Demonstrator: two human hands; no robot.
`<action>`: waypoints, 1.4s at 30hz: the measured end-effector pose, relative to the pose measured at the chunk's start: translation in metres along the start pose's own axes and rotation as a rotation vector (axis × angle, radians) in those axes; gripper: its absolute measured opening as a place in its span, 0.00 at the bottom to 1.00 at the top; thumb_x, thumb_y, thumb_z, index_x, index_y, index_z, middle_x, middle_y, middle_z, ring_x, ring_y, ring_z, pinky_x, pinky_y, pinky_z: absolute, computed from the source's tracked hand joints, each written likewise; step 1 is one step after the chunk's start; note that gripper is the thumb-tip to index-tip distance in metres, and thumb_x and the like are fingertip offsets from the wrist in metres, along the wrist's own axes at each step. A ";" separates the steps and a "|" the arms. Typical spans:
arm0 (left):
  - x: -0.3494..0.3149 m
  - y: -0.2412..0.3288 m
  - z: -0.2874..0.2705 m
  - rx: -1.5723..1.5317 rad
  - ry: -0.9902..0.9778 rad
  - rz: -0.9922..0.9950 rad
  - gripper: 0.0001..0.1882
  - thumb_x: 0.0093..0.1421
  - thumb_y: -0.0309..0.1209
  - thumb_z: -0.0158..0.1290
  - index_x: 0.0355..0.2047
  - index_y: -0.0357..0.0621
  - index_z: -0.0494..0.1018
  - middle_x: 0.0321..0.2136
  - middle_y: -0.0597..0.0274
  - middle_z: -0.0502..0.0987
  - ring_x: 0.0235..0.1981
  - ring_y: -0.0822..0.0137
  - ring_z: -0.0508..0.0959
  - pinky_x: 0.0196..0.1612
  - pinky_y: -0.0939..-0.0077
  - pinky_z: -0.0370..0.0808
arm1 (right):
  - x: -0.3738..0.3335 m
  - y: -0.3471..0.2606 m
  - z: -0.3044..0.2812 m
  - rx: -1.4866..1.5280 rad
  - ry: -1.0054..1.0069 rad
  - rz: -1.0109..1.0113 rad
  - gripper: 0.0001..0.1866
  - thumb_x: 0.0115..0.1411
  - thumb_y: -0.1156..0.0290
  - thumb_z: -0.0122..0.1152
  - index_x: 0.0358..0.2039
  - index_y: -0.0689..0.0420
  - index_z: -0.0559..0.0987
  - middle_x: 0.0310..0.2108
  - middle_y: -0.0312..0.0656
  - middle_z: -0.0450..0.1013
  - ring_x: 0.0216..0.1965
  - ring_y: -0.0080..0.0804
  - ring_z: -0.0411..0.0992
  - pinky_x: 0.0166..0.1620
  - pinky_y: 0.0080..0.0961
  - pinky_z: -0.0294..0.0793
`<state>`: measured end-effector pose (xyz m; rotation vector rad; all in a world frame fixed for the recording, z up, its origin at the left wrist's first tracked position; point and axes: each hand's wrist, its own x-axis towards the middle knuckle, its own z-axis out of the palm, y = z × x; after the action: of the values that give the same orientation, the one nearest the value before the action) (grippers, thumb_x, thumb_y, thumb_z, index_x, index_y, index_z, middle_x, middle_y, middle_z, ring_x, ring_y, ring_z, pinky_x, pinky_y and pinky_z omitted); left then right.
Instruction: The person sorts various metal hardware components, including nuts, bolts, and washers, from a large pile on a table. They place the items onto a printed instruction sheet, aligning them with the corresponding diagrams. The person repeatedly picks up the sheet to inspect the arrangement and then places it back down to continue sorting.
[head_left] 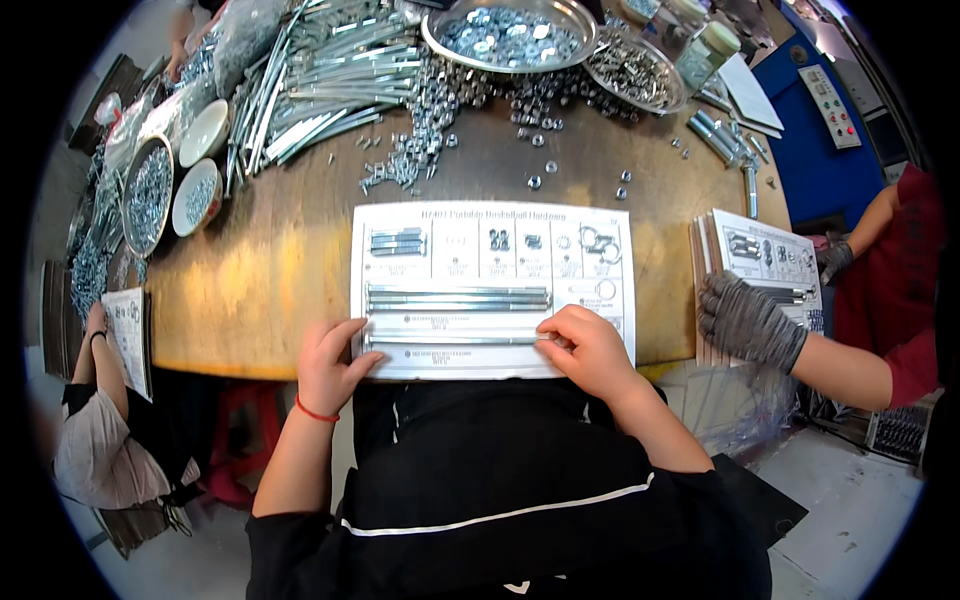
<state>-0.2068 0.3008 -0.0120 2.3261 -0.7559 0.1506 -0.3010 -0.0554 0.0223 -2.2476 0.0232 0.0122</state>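
Note:
A white printed hardware card [480, 367] lies at the table's near edge in front of me. Small hardware pictures fill its top row, and several long silver bolts [460, 298] lie across its middle. Below them, a single long bolt [450, 340] lies along a lower strip. My left hand [335, 360] rests at the card's left edge, thumb and fingers apart on either side of that bolt's left end. At the other end, my right hand [592, 350] has thumb and forefinger closed on the bolt's tip. The right fingertips partly cover the card's lower right pictures.
Loose nuts [430, 140] and long rods [345, 75] are heaped at the back. A metal tray [430, 38] holds washers. Bowls [203, 133] stand at left. At right, a co-worker's gloved hand [750, 325] rests on stacked cards [704, 262]; another person's arm [110, 370] is at far left.

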 end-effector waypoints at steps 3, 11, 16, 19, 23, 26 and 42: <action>0.001 -0.027 0.003 -0.256 0.106 -0.217 0.17 0.50 0.26 0.66 0.41 0.39 0.77 0.33 0.57 0.76 0.31 0.63 0.75 0.34 0.72 0.73 | 0.041 0.006 -0.020 -0.065 0.183 0.033 0.08 0.55 0.70 0.66 0.35 0.59 0.80 0.31 0.42 0.74 0.34 0.38 0.73 0.38 0.31 0.73; 0.048 -0.045 0.012 -0.043 0.209 -0.369 0.05 0.58 0.24 0.59 0.36 0.39 0.77 0.25 0.61 0.72 0.26 0.68 0.71 0.31 0.75 0.69 | 0.277 0.086 -0.134 -0.396 0.840 0.133 0.09 0.54 0.66 0.64 0.34 0.55 0.85 0.39 0.48 0.78 0.45 0.50 0.73 0.50 0.42 0.73; 0.051 -0.041 0.014 -0.032 0.208 -0.386 0.04 0.58 0.22 0.58 0.35 0.39 0.76 0.25 0.61 0.71 0.26 0.67 0.71 0.30 0.75 0.69 | 0.348 0.109 -0.165 -0.494 0.422 0.473 0.13 0.50 0.62 0.69 0.33 0.55 0.86 0.35 0.48 0.81 0.38 0.46 0.79 0.46 0.38 0.76; 0.047 -0.043 0.011 -0.039 0.199 -0.422 0.04 0.58 0.22 0.58 0.35 0.39 0.76 0.25 0.61 0.70 0.25 0.68 0.71 0.31 0.75 0.69 | 0.356 0.109 -0.163 -0.519 0.412 0.384 0.12 0.50 0.63 0.68 0.33 0.55 0.86 0.34 0.49 0.81 0.37 0.45 0.79 0.44 0.38 0.76; 0.046 -0.044 0.017 -0.066 0.239 -0.423 0.04 0.58 0.21 0.57 0.34 0.38 0.76 0.25 0.62 0.70 0.25 0.69 0.70 0.31 0.76 0.69 | 0.331 0.108 -0.187 0.199 0.633 0.307 0.08 0.57 0.69 0.62 0.29 0.61 0.79 0.28 0.44 0.79 0.31 0.35 0.78 0.36 0.32 0.77; 0.045 -0.043 0.015 -0.055 0.236 -0.440 0.04 0.58 0.21 0.57 0.34 0.38 0.76 0.25 0.62 0.70 0.25 0.70 0.70 0.31 0.77 0.69 | 0.292 0.078 -0.191 0.847 0.556 0.206 0.05 0.61 0.72 0.61 0.29 0.59 0.76 0.27 0.40 0.77 0.29 0.26 0.76 0.30 0.22 0.74; 0.037 -0.068 0.024 -0.063 0.213 -0.441 0.08 0.63 0.29 0.56 0.40 0.38 0.78 0.29 0.65 0.75 0.29 0.75 0.72 0.35 0.80 0.71 | -0.008 0.047 -0.051 0.092 -0.023 -0.123 0.08 0.49 0.84 0.63 0.28 0.59 0.75 0.30 0.41 0.73 0.34 0.35 0.73 0.38 0.26 0.72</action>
<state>-0.1402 0.3089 -0.0583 2.3100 -0.1334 0.1704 -0.3098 -0.1241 0.0181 -2.1529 -0.1247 -0.0282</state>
